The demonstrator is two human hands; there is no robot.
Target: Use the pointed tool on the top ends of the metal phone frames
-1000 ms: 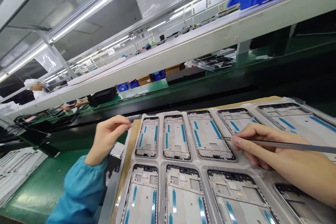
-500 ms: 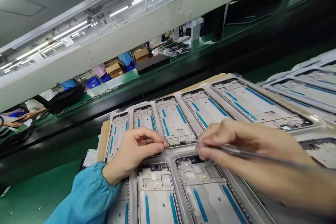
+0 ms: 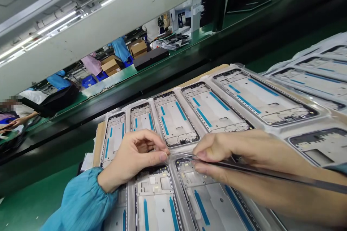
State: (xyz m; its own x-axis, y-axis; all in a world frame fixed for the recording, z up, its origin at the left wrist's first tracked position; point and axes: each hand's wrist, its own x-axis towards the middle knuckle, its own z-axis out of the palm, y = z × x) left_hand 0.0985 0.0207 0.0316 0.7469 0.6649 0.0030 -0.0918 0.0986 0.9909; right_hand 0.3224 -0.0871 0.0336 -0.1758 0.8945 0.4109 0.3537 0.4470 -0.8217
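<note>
Gripping a slim pointed tool [image 3: 260, 172], the right hand [image 3: 217, 148] nearly meets the left hand [image 3: 135, 155], pinched closed at its tip; whether it holds anything is unclear. Both sit mid-tray, hiding parts of some phone frames [image 3: 173, 122] in the clear tray [image 3: 276, 131]. Cardboard [image 3: 222, 68] edges its far side; another tray [image 3: 290, 86] lies right, cartons [image 3: 111, 65] beyond.

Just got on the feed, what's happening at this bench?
A person's right hand holds slim metal tweezers, tips reaching the fingertips of the left hand, over a clear tray. Phone-sized frames with blue strips, like this upper-row one, sit in its pockets. Whether anything small is pinched between the left fingers is too unclear to tell. More such frames lie off to the right.
</note>
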